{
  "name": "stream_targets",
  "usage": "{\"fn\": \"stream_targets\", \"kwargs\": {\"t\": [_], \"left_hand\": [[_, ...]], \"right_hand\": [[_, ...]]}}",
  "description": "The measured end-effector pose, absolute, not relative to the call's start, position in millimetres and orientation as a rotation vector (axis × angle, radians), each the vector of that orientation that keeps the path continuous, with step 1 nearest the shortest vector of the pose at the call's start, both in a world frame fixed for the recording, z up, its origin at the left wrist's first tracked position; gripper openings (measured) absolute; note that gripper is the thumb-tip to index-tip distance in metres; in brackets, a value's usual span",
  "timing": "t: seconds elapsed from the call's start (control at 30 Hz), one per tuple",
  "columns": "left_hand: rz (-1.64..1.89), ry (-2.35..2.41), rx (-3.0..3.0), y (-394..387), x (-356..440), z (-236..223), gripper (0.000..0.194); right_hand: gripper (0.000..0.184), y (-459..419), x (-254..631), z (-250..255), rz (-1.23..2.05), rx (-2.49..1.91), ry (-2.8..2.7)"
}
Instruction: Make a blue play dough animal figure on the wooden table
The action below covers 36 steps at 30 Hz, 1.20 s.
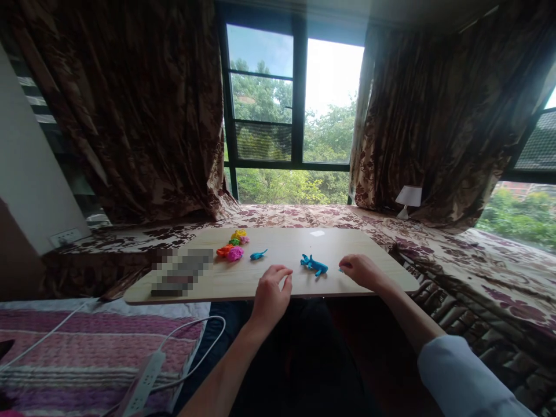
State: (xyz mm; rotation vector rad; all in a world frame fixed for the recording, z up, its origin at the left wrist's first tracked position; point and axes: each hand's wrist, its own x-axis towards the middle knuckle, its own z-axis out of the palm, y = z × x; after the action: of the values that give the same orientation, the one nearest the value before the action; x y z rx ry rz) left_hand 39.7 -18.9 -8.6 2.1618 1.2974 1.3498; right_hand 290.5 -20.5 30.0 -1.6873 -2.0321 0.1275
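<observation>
A blue clay animal figure (314, 264) with legs and a head lies on its side on the light wooden table (286, 243). My right hand (361, 271) is just right of it, fingertips pinched low over the tabletop at a small bit of blue clay (341, 269), mostly hidden by the fingers. My left hand (273, 288) hovers at the table's front edge, thumb and fingers apart with nothing between them. Beyond it sits a separate blue clay piece (259, 255) with a thin, tail-like end.
Left on the table are lumps of orange clay (225, 251), pink clay (235, 253), green clay (234, 242) and yellow clay (238, 234). A blurred-out dark object (182, 273) lies at the left end. A power strip (145, 379) rests on the striped bedding (87, 353).
</observation>
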Motion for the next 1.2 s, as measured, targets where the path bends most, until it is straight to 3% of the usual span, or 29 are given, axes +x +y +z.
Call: {"fn": "stream_targets", "kwargs": {"t": [0.2,0.37,0.57,0.87,0.97,1.03,1.1,1.2], "left_hand": [[1.158,0.934,1.741,-74,63,-11,0.037],[1.124,0.746,1.088,-83,56,-4,0.029],[1.150,0.635,0.842,-82,51,-5,0.020],[1.190,0.685,1.014,-87,53,1,0.029],[1.211,0.883,1.369,-76,50,0,0.036],[1.322,1.158,1.778,-58,42,-1,0.040],[1.444,1.325,1.886,-35,28,-3,0.035],[1.484,1.529,2.009,-6,6,-11,0.027]], "right_hand": [[0.018,-83,237,41,0.586,-1.220,-1.942],[0.010,-92,201,25,0.429,-1.078,-1.758],[0.019,-103,189,18,0.371,-0.955,-1.820],[0.024,-102,191,16,0.278,-0.986,-1.842],[0.021,-93,204,13,0.156,-1.035,-1.823],[0.023,-79,227,11,0.015,-1.183,-1.792],[0.026,-60,256,9,-0.180,-1.515,-1.874],[0.022,-35,296,5,-0.228,-1.662,-1.936]]}}
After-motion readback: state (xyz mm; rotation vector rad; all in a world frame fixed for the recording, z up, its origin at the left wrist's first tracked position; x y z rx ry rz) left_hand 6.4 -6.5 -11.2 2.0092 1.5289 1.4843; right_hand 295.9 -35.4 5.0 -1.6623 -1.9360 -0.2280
